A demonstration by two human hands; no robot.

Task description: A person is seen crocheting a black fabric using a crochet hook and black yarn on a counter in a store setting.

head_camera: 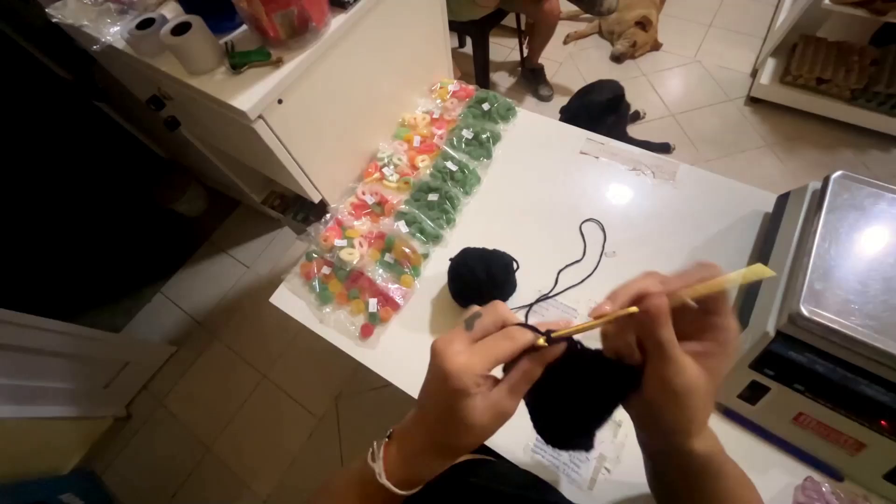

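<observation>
My right hand (pixel 674 359) grips a yellow crochet hook (pixel 653 304), its tip pointing left into a piece of black crocheted fabric (pixel 577 392). My left hand (pixel 471 369) pinches the top edge of that fabric beside the hook's tip. A black yarn strand (pixel 579 266) loops from the work back to a black ball of yarn (pixel 482 276) lying on the white table (pixel 560 187) just beyond my hands.
Several clear bags of coloured candy rings (pixel 373 252) and green candy (pixel 453 177) lie in rows on the table's left side. A weighing scale with a steel pan (pixel 854 261) stands at right. Beyond the table lie a black dog (pixel 607 107) and a tan dog (pixel 630 28).
</observation>
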